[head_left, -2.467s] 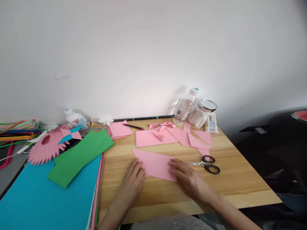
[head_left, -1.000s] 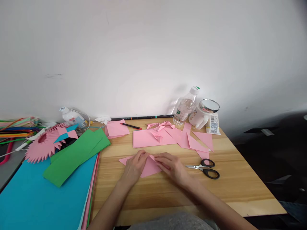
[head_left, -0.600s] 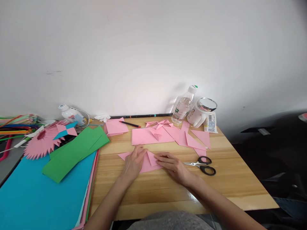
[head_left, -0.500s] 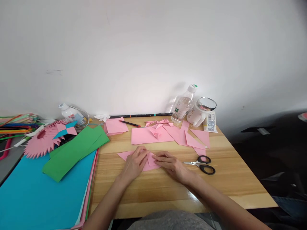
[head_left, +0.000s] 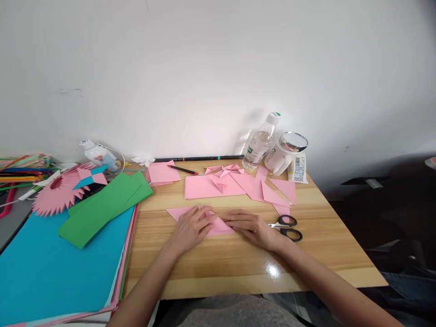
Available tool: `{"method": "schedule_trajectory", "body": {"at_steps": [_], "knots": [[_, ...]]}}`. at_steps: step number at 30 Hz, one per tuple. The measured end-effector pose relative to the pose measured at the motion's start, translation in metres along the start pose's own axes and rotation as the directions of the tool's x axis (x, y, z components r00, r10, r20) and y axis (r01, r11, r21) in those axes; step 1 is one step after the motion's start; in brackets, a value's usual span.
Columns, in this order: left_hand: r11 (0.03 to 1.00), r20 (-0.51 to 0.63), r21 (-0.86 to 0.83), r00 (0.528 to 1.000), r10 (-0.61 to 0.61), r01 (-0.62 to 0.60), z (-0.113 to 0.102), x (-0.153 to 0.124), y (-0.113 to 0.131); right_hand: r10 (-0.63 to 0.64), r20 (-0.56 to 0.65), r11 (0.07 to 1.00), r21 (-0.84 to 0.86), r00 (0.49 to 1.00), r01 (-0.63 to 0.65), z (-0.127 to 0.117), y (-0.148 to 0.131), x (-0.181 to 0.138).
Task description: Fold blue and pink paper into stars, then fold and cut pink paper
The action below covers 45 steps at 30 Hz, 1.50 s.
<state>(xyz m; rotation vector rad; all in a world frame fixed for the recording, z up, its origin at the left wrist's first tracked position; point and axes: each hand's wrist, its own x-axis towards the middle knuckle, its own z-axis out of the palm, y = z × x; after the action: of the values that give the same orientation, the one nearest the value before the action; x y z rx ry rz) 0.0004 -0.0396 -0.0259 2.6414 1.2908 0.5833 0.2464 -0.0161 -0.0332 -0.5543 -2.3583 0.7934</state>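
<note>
A folded pink paper (head_left: 218, 224) lies flat on the wooden table (head_left: 238, 259) in front of me. My left hand (head_left: 191, 227) rests on its left part, fingers stretched flat and pressing the paper down. My right hand (head_left: 250, 225) lies at the paper's right end, fingers extended along the fold. Neither hand lifts the sheet. Black-handled scissors (head_left: 288, 225) lie just to the right of my right hand.
More pink sheets and folded pieces (head_left: 213, 186) lie behind the hands. At the back right stand a water bottle (head_left: 260, 143) and a white mug (head_left: 285, 153). Green paper (head_left: 105, 204), a blue sheet stack (head_left: 51, 268), a pink paper flower (head_left: 56, 196), a glue bottle (head_left: 97, 154) sit left.
The large pink triangle has been folded into a smaller shape. Both hands have drawn together over it and now press it flat; the view has dipped a little.
</note>
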Motion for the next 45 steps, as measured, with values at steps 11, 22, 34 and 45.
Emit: {"method": "schedule_trajectory", "body": {"at_steps": [11, 22, 34, 45], "knots": [[0.999, -0.008, -0.018, 1.0, -0.027, 0.027, -0.001, 0.001, 0.004, -0.015, 0.099, 1.0, -0.024, 0.995, 0.017, -0.003, 0.003, -0.003], [0.993, 0.063, 0.117, 0.998, 0.021, -0.029, 0.005, 0.0, 0.002, -0.101, 0.215, 0.993, 0.075, 0.971, 0.086, -0.017, 0.014, 0.013], [0.998, 0.04, 0.056, 0.999, 0.005, -0.007, 0.007, 0.003, 0.002, -0.026, 0.17, 0.99, 0.142, 0.985, 0.002, -0.008, 0.019, 0.01], [0.999, 0.015, 0.05, 1.0, 0.0, -0.001, 0.01, 0.005, 0.003, 0.01, 0.104, 0.995, 0.097, 0.994, -0.021, -0.002, 0.016, 0.009]]}}
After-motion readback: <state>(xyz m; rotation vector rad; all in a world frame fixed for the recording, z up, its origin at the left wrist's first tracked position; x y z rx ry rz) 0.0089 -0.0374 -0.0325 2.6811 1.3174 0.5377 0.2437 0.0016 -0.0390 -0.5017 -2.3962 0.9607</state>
